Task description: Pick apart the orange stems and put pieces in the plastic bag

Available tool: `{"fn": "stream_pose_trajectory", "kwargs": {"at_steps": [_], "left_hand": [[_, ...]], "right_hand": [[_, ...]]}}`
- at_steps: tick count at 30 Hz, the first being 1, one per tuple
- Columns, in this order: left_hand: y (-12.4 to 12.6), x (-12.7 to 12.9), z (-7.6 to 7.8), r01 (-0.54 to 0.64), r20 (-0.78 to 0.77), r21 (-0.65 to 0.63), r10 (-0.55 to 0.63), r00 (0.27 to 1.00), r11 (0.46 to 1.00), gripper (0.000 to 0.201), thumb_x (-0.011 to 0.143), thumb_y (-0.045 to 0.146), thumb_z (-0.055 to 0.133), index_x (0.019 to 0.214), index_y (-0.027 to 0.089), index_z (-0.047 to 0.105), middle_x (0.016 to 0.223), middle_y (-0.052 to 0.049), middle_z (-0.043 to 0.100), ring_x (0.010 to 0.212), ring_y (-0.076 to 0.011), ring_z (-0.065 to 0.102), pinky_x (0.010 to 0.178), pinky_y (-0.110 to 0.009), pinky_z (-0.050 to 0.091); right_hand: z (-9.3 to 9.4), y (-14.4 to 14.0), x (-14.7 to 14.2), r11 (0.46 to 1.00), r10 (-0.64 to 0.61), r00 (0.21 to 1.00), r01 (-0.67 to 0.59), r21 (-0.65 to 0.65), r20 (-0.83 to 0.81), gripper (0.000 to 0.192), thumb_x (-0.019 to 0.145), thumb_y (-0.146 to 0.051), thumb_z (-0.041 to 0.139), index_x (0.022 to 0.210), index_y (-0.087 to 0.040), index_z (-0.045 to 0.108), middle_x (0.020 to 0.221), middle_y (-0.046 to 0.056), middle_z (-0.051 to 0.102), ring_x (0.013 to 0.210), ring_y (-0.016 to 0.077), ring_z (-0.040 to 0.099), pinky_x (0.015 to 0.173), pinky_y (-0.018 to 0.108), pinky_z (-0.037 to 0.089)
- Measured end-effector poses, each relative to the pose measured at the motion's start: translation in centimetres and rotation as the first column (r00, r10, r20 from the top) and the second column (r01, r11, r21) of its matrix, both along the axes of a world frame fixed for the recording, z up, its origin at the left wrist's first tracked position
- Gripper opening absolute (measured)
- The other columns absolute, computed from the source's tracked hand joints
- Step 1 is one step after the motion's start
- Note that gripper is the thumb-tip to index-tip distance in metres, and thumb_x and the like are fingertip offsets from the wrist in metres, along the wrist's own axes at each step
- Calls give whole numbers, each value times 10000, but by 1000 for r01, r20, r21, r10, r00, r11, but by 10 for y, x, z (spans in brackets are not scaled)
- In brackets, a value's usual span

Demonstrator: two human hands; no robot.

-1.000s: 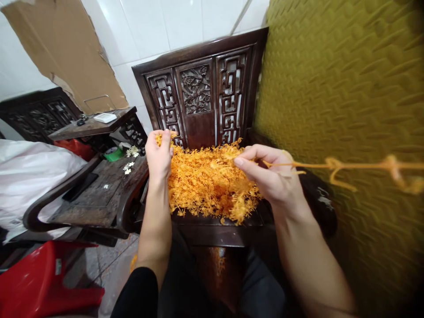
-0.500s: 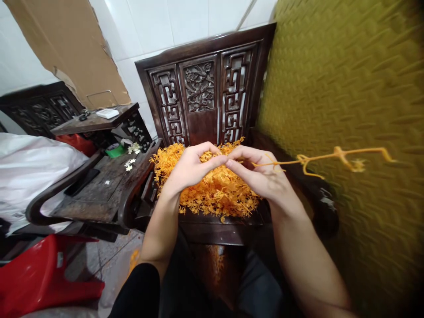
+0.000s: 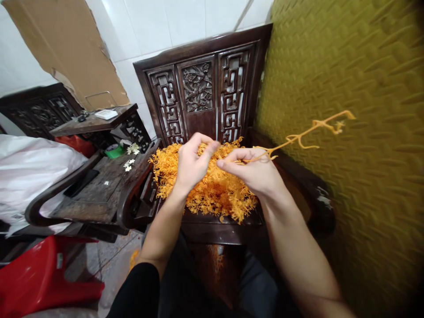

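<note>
My right hand [image 3: 253, 170] pinches a thin orange plastic stem [image 3: 288, 141] with short side branches. The stem's long end slants up to the right, past my knuckles. Just to the left, my left hand [image 3: 195, 161] is raised with thumb and forefinger pressed together; whatever lies between them is too small to make out. The fingertips of the two hands are a little apart. Below and behind both hands a heap of small orange plastic sprigs [image 3: 212, 198] covers much of the dark wooden chair seat [image 3: 215, 232].
The chair's carved back [image 3: 198, 119] stands against white tiles. A yellow-green textured panel [image 3: 347, 66] rises on the right. To the left are another wooden chair [image 3: 96, 194] with green tape [image 3: 114, 151] and pale pieces, a white bag [image 3: 36, 172] and a red plastic stool [image 3: 43, 274].
My hands have come apart from fingertip contact, the left tipping upright. The right has shifted slightly left, and the stem's free end has swung up and left.
</note>
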State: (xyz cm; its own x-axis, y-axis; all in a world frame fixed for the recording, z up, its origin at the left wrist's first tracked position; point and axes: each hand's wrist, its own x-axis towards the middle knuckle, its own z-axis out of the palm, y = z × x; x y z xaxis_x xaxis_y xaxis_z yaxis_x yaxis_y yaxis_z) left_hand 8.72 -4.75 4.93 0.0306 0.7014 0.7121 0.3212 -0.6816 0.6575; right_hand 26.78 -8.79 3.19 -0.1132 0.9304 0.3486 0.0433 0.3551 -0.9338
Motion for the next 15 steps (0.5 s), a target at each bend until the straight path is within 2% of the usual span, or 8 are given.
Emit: {"fn": "stream_pose_trajectory", "kwargs": {"at_steps": [2,3,5,7,9,12,15], "left_hand": [[15,-14,1,-99,244,-40,106,964,994,288,981,478,659,869,238,547,837,-6,671,647,-110,554,576,-279,438],[22,-22,3,-106,364,-97,135,922,990,306,991,491,633,868,248,494,814,8,649,551,-87,468,494,-267,362],[29,-34,7,-49,464,-188,133,876,981,339,988,510,616,872,257,422,874,5,674,486,-62,372,426,-259,254],[24,-36,10,60,435,-223,45,900,973,378,955,523,646,876,260,387,983,-14,723,481,-52,365,406,-256,220],[12,-29,12,187,365,-249,-87,927,950,412,897,516,720,900,266,392,988,-16,744,468,-49,361,396,-252,215],[-6,-15,12,330,284,-318,-243,927,889,399,851,496,791,1053,281,524,789,30,671,433,-48,324,390,-248,216],[-13,-10,12,343,136,-360,-315,939,867,391,916,581,721,1150,273,668,637,51,533,439,-68,325,406,-260,238]], "right_hand": [[2,-5,3,997,73,997,-71,-41,40,293,690,-361,911,592,-168,713,558,-5,616,524,99,478,524,268,349],[2,-7,4,994,96,995,-94,-47,38,308,694,-364,911,583,-168,701,552,-9,600,523,94,463,520,265,334],[3,-7,5,997,70,997,-71,-15,-41,289,737,-386,886,626,-180,717,569,-14,590,533,91,446,520,267,323],[3,-3,6,1000,3,985,1,19,-171,272,772,-425,864,688,-200,737,552,-31,538,520,87,392,502,267,286],[1,2,6,998,-45,972,52,24,-232,279,766,-461,872,730,-213,749,526,-48,471,500,83,322,481,267,228],[-4,8,5,990,-123,977,134,51,-176,286,785,-486,865,783,-215,775,560,-36,497,510,85,316,481,271,209],[-8,9,6,967,-219,968,232,102,-119,283,830,-492,832,816,-213,787,638,-6,589,550,98,388,501,276,258]]}}
